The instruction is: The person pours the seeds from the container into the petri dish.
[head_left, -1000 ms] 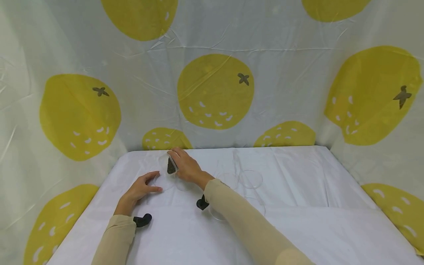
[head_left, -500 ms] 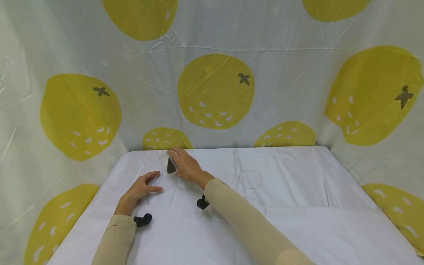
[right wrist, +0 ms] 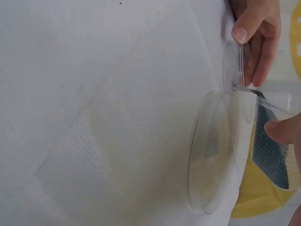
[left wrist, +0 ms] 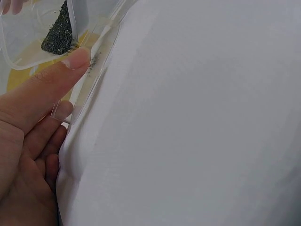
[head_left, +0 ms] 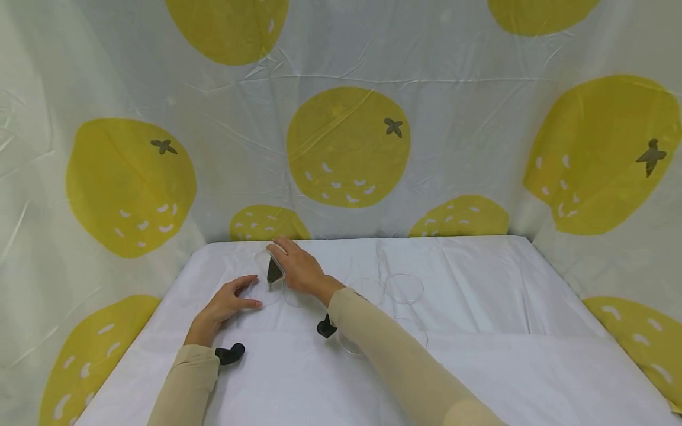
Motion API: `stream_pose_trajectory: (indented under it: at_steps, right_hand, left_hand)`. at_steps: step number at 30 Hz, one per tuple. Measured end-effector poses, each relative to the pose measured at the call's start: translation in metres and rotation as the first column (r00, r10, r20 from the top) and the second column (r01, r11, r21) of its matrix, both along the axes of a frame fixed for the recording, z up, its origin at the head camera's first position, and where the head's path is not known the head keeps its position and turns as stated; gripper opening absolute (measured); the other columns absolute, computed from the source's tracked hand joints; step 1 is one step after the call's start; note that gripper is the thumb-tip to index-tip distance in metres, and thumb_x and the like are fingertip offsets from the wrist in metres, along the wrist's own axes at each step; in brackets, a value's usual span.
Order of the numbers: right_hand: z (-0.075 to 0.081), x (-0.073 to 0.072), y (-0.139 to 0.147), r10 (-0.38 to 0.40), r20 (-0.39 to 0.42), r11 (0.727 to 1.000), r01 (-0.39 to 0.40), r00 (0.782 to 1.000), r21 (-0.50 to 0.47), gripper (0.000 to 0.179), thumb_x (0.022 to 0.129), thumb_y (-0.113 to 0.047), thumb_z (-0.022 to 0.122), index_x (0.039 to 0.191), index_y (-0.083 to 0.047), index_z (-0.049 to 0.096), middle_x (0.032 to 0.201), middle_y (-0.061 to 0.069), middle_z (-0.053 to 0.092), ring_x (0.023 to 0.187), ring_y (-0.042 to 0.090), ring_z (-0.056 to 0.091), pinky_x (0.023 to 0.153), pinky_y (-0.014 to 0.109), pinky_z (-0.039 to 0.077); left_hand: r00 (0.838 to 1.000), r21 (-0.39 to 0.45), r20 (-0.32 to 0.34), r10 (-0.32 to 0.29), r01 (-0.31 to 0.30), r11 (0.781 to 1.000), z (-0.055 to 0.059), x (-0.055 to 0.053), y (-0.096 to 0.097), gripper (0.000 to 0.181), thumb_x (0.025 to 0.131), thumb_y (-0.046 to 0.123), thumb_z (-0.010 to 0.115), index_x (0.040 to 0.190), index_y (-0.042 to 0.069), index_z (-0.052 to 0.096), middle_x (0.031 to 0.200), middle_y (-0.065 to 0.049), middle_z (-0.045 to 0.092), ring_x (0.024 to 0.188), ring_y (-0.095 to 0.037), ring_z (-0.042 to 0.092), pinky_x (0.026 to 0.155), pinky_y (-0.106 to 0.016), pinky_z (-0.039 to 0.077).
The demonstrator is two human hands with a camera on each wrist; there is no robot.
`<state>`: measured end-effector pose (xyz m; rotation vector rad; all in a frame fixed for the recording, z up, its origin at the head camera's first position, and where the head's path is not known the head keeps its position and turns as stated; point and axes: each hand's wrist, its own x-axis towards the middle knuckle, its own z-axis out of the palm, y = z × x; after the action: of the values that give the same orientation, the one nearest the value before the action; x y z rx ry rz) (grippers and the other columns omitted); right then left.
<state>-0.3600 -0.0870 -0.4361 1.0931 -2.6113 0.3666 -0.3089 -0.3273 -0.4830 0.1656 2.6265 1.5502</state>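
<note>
My right hand (head_left: 301, 269) grips a clear plastic box (left wrist: 21, 61) tilted over, with dark green granules (left wrist: 59, 35) heaped toward its lower corner. A few grains spill from that corner into a clear petri dish (head_left: 263, 300) on the white cloth; in the left wrist view, small specks show in the dish. My left hand (head_left: 224, 306) holds the dish from its left side, thumb and fingers around its rim. A second clear dish (right wrist: 211, 155) stands close beside it, below my right hand. The box's far end is partly hidden by my right fingers.
More clear round dishes, one (head_left: 404, 289) at the right and one (head_left: 348, 346) partly hidden under my right sleeve (head_left: 394, 355), lie on the white-clothed table (head_left: 479, 378). A curtain (head_left: 458, 142) printed with yellow fruit hangs behind. Black camera mounts (head_left: 230, 354) stick out at the wrists.
The right hand has tipped the box slightly further, and grains now fall from its lower corner into the dish. The left hand has stayed in place.
</note>
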Motion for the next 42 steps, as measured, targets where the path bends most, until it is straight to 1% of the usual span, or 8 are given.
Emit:
stream_pose_trajectory:
  at_steps: [10, 18, 24, 36, 39, 42]
  right_hand:
    - [-0.0017, -0.0006, 0.0016, 0.02, -0.033, 1.0, -0.021, 0.999, -0.016, 0.078, 0.089, 0.002, 0.073, 0.157, -0.016, 0.04, 0.162, 0.006, 0.033, 0.152, 0.022, 0.025, 0.115, 0.032, 0.037]
    - [-0.0021, -0.0014, 0.001, 0.023, -0.048, 1.0, -0.024, 0.999, -0.016, 0.079, 0.087, 0.001, 0.075, 0.157, -0.015, 0.04, 0.162, 0.007, 0.033, 0.153, 0.023, 0.025, 0.117, 0.031, 0.033]
    - [-0.0026, -0.0022, 0.0003, 0.01, -0.054, 1.0, -0.011, 0.998, -0.018, 0.08, 0.086, -0.001, 0.077, 0.156, -0.015, 0.041, 0.161, 0.007, 0.035, 0.151, 0.022, 0.028, 0.115, 0.031, 0.036]
    - [-0.0016, -0.0017, -0.0008, -0.027, -0.013, 1.0, 0.027, 1.0, -0.014, 0.081, 0.089, -0.005, 0.078, 0.158, -0.017, 0.038, 0.161, 0.004, 0.034, 0.151, 0.02, 0.027, 0.116, 0.031, 0.036]
    - [-0.0005, -0.0012, -0.0012, -0.035, 0.026, 0.999, 0.036, 0.999, -0.036, 0.081, 0.089, -0.003, 0.077, 0.158, -0.016, 0.038, 0.161, 0.003, 0.034, 0.151, 0.019, 0.028, 0.116, 0.03, 0.035]
    - [0.0004, -0.0015, -0.0015, -0.058, 0.11, 0.994, 0.068, 0.992, -0.082, 0.084, 0.088, -0.005, 0.079, 0.16, -0.016, 0.036, 0.161, 0.003, 0.034, 0.149, 0.019, 0.03, 0.116, 0.032, 0.035]
  left_hand:
    - [1.0, 0.026, -0.011, -0.012, 0.012, 1.0, 0.0042, 0.0037, 0.0033, 0.086, 0.079, 0.006, 0.091, 0.151, -0.007, 0.046, 0.153, -0.026, 0.046, 0.15, -0.042, 0.025, 0.121, -0.058, 0.017]
    - [1.0, 0.033, -0.015, -0.012, 0.012, 0.999, 0.0029, 0.0018, 0.0017, 0.086, 0.078, 0.005, 0.091, 0.15, -0.008, 0.047, 0.152, -0.027, 0.047, 0.15, -0.042, 0.026, 0.122, -0.057, 0.017]
    - [1.0, 0.029, -0.017, -0.011, 0.012, 1.0, 0.0017, 0.0004, 0.0009, 0.086, 0.077, 0.006, 0.092, 0.149, -0.008, 0.048, 0.152, -0.027, 0.047, 0.15, -0.042, 0.025, 0.122, -0.057, 0.016]
    - [1.0, 0.027, -0.021, -0.016, 0.017, 0.999, 0.0012, 0.0004, 0.0006, 0.086, 0.077, 0.006, 0.092, 0.149, -0.008, 0.047, 0.153, -0.027, 0.046, 0.15, -0.043, 0.026, 0.122, -0.057, 0.017]
    - [1.0, 0.024, -0.01, -0.009, 0.009, 1.0, 0.0031, 0.0016, 0.0015, 0.087, 0.078, 0.007, 0.092, 0.15, -0.007, 0.047, 0.153, -0.026, 0.046, 0.15, -0.042, 0.025, 0.122, -0.057, 0.016]
    - [1.0, 0.021, -0.001, -0.002, 0.002, 1.0, 0.004, 0.0022, 0.0022, 0.087, 0.077, 0.008, 0.092, 0.15, -0.006, 0.047, 0.154, -0.025, 0.046, 0.151, -0.041, 0.024, 0.122, -0.057, 0.016]
